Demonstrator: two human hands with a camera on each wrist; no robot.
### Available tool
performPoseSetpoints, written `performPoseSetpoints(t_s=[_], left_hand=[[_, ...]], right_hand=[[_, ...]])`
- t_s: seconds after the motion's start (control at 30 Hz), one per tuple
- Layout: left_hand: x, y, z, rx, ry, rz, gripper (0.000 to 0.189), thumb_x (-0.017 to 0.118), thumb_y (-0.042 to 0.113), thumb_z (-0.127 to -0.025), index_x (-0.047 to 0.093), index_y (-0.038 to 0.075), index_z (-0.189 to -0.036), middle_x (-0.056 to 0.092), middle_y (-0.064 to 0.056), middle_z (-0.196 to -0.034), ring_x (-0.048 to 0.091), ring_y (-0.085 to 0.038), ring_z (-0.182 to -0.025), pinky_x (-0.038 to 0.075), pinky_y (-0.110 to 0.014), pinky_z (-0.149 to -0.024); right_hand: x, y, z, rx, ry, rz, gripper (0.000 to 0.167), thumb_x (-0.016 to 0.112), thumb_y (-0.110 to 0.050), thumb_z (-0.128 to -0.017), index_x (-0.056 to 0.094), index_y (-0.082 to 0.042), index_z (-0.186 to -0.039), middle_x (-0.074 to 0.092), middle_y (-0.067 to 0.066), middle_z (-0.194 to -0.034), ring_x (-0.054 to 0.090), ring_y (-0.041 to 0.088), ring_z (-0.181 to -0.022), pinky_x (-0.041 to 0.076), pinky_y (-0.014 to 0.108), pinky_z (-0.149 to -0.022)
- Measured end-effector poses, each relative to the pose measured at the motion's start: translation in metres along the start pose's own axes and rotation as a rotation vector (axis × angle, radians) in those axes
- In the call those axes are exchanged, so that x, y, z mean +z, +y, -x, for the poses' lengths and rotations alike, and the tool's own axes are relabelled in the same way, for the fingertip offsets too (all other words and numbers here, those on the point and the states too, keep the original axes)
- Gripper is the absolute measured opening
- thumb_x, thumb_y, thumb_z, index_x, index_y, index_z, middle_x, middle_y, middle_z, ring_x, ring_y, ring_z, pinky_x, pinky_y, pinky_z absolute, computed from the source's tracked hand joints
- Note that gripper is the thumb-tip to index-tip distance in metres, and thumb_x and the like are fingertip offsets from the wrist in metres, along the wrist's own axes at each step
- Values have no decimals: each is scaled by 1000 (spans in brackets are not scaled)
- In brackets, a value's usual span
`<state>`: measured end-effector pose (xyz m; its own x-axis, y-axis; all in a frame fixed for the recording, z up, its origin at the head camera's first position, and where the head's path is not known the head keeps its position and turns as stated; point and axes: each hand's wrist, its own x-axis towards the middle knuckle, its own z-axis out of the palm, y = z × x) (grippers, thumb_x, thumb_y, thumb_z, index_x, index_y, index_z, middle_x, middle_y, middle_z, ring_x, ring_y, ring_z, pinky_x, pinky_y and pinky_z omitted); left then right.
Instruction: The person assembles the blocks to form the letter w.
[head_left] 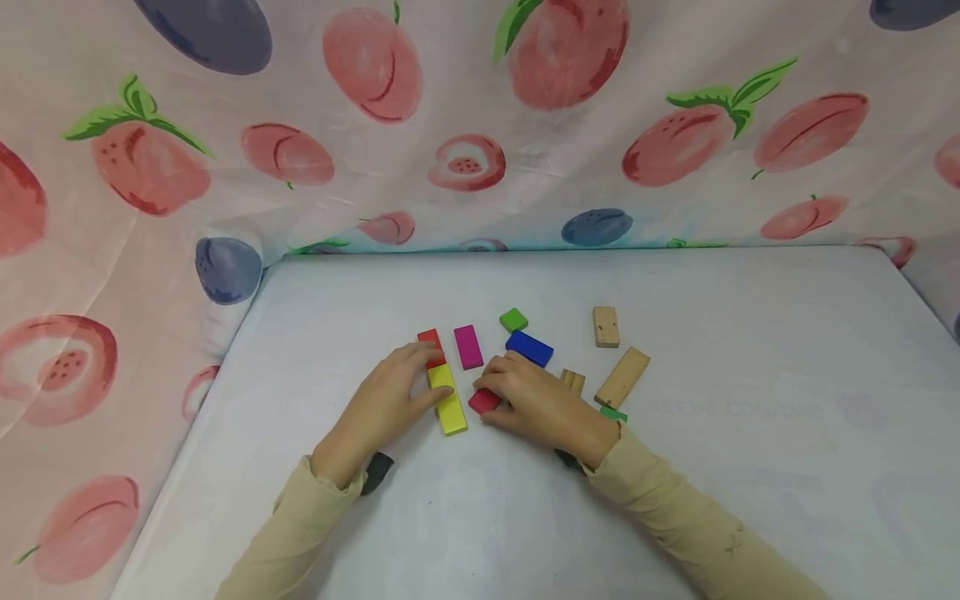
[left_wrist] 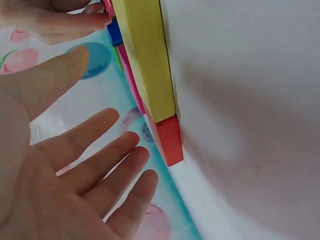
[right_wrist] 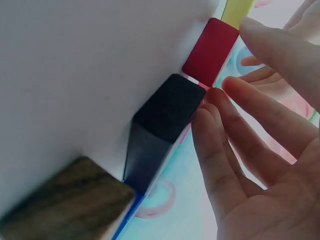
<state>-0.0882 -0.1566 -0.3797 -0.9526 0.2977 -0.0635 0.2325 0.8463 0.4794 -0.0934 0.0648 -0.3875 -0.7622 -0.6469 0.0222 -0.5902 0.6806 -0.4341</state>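
On the white table [head_left: 750,517], a person works with two hands. The right hand [head_left: 536,404] holds a crimson block [head_left: 484,401] between its thumb and its fingertips; how firmly it presses, I cannot tell. This block is at the middle of the group, to the right of the yellow block [head_left: 452,414] and apart from it. The left hand [head_left: 386,396] is released, with the fingers spread and rather straight, just beside the yellow block and the red block [head_left: 431,337]. These two lie end to end in one line, the red at the far end.

Farther than the right hand there are a magenta block [head_left: 468,347], a blue block [head_left: 529,348] and a small light green block [head_left: 513,319]. A dark block [right_wrist: 162,117] stands near the right fingertips, seen from the right wrist. To the right lie three wooden blocks [head_left: 622,377] and a green piece [head_left: 613,412], partly hidden by the right arm. A cloth [head_left: 525,200] with printed fruits hangs at the far side and at the left.
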Motion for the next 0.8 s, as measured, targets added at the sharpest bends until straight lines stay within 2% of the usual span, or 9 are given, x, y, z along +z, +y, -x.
performPoseSetpoints(t_s=[0.23,0.4,0.5,0.8], left_hand=[[4,2,6,-12,-72,-12,66,78,36,-86,55,10,-142,43,-8,-154,39,-30,-143,38,-51,-114],[8,1,8,32,-88,-54,76,82,38,-81,52,6,-144,38,-10,-158,36,-30,-145,39,-48,-113],[9,1,9,40,-95,-68,78,83,37,-80,52,4,-144,37,-11,-158,34,-31,-147,39,-48,-113],[11,3,10,2,-128,-42,77,81,35,-82,49,6,-146,31,-9,-161,27,-29,-150,36,-50,-115]], right_hand=[[2,1,2,-16,9,-5,31,81,-22,-85,74,-9,-112,66,2,-106,57,16,-103,56,27,-85],[2,1,2,-14,1,1,30,81,-20,-84,75,-9,-112,66,3,-106,56,16,-103,55,27,-85],[2,0,2,-14,-1,4,31,81,-20,-84,75,-8,-112,66,3,-106,56,16,-103,56,27,-85],[2,-1,2,22,-17,-66,32,81,-15,-83,75,-5,-113,66,6,-108,60,17,-102,58,28,-86]])
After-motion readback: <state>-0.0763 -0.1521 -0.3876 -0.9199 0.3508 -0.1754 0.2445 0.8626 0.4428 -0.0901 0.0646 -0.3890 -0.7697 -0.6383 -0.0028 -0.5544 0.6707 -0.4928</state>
